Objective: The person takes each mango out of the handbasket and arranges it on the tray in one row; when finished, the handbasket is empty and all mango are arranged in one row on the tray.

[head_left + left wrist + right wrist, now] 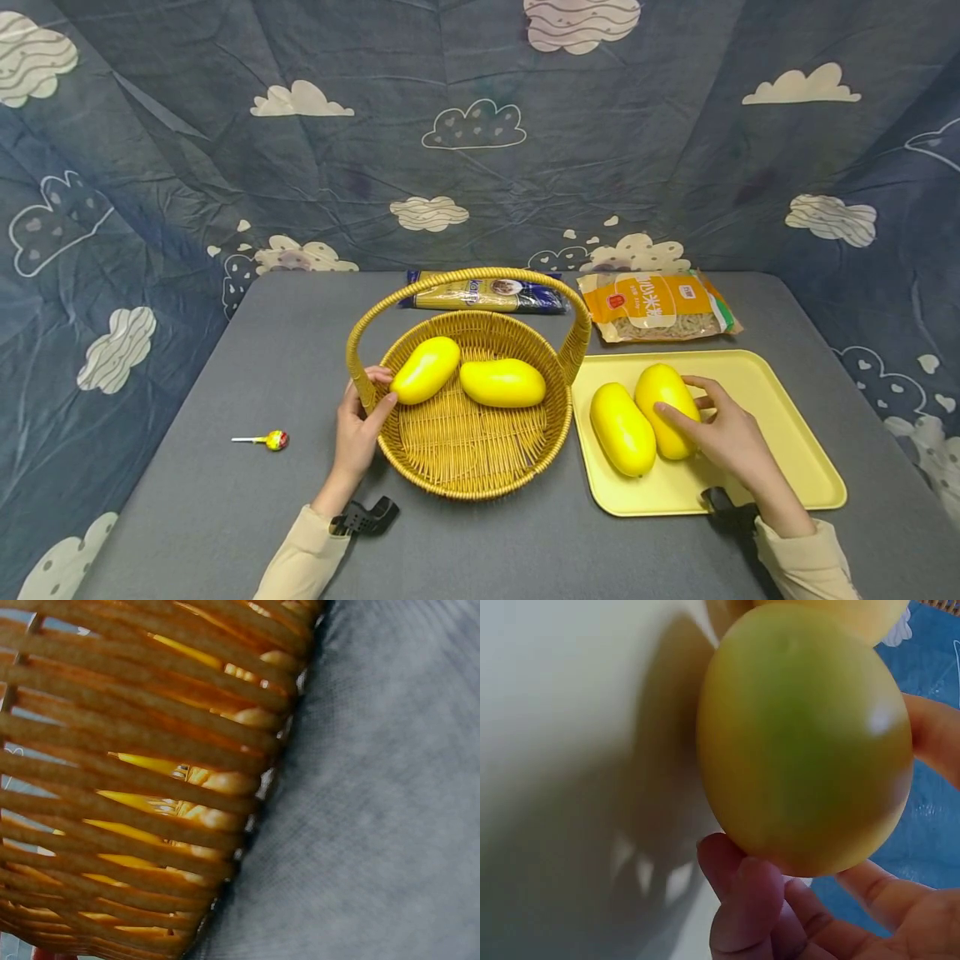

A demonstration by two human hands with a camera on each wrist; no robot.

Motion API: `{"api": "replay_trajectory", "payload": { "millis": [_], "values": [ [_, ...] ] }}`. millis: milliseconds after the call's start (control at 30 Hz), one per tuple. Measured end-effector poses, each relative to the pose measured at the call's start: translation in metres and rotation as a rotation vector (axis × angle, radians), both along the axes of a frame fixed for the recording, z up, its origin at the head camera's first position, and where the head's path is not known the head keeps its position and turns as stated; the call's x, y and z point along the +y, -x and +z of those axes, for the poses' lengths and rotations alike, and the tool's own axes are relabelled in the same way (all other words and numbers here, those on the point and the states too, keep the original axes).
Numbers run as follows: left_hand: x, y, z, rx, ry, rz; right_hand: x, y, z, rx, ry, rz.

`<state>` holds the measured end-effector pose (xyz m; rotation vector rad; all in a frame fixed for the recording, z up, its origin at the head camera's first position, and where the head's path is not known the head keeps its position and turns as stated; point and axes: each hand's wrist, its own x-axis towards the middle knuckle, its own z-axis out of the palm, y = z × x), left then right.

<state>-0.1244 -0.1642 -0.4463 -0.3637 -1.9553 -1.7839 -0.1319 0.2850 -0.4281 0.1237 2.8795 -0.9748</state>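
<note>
The held mango (pixel 658 387) was a smooth, glossy yellow oval, greenish at the end seen from the right wrist. The wicker basket (pixel 465 442) contained two mangoes (pixel 502 383), and the pale yellow tray (pixel 780 442), just right of the basket, bore a second yellow mango (pixel 622 429) on the side nearer the basket. The right hand (pixel 723 429) was clamped on the held mango above the tray, thumb over its upper face, fingers on the side away from the basket. The left hand (pixel 358 429) gripped the basket's left rim by the handle.
</note>
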Motion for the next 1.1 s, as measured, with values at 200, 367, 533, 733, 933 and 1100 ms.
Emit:
{"api": "replay_trajectory", "payload": {
  "millis": [200, 367, 533, 733, 933, 1100],
  "values": [
    [-0.0002, 0.0004, -0.0003, 0.000, -0.001, 0.000, -0.0004, 0.0008, -0.0020, -0.004, -0.010, 0.018],
    [-0.0003, 0.0002, -0.0001, -0.002, -0.002, 0.000, -0.0019, 0.0011, -0.0004, -0.020, -0.009, 0.026],
    [-0.0001, -0.0004, 0.0000, -0.007, 0.000, 0.000, -0.0020, 0.0008, 0.0007, -0.066, -0.007, 0.031],
    [-0.0003, -0.0005, 0.0007, -0.006, 0.005, 0.000, -0.0005, 0.0004, 0.0015, -0.113, -0.010, 0.042],
    [-0.0003, -0.0008, 0.0008, -0.004, 0.005, 0.000, 0.0020, -0.0027, 0.0040, -0.152, -0.010, 0.064],
    [0.0001, -0.0003, 0.0001, 0.001, 0.002, -0.002, 0.0049, -0.0049, 0.0050, -0.108, -0.033, 0.090]
  ]
}}
